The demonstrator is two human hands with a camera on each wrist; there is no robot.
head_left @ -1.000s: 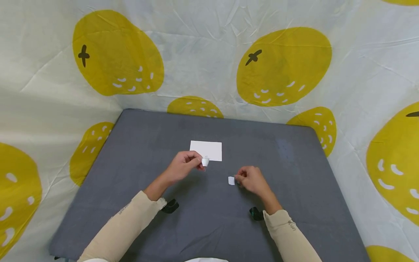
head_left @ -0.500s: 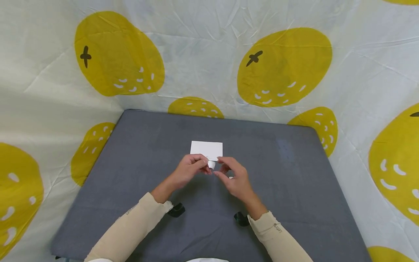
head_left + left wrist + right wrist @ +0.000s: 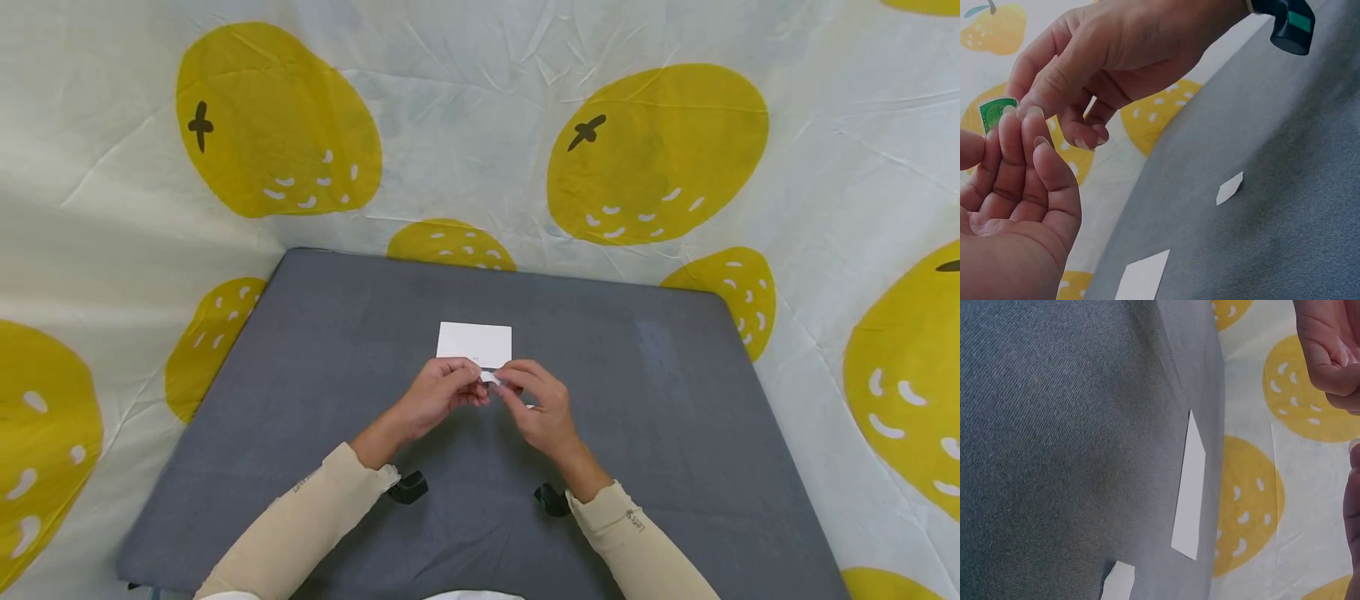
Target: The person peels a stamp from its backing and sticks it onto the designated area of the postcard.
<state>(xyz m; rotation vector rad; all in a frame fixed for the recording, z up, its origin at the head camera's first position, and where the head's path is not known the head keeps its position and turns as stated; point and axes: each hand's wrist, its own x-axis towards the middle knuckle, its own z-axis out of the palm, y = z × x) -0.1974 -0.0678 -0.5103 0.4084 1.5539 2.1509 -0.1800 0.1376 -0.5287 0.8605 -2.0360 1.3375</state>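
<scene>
In the head view, my left hand (image 3: 442, 392) and right hand (image 3: 542, 408) meet over the near edge of a white rectangular card (image 3: 474, 343). Between them both sets of fingertips pinch a small stamp-like sticker (image 3: 490, 378), its white side curving upward. The left wrist view shows its green printed face (image 3: 997, 114) at the fingertips of my left hand (image 3: 1019, 206), while the right hand (image 3: 1104, 50) reaches in from above with thumb and finger at its edge. Only parts of the hands enter the right wrist view, where the sticker is out of sight.
A small white paper slip (image 3: 1230, 188) lies on the grey cloth-covered table (image 3: 337, 317), nearly hidden by the right hand in the head view. Behind the table hangs a white curtain (image 3: 457, 125) with yellow fruit prints.
My right hand has moved left from beside the paper slip to the sticker and now pinches it too. The left hand has shifted slightly right and down, and the sticker has bent into a curve.
</scene>
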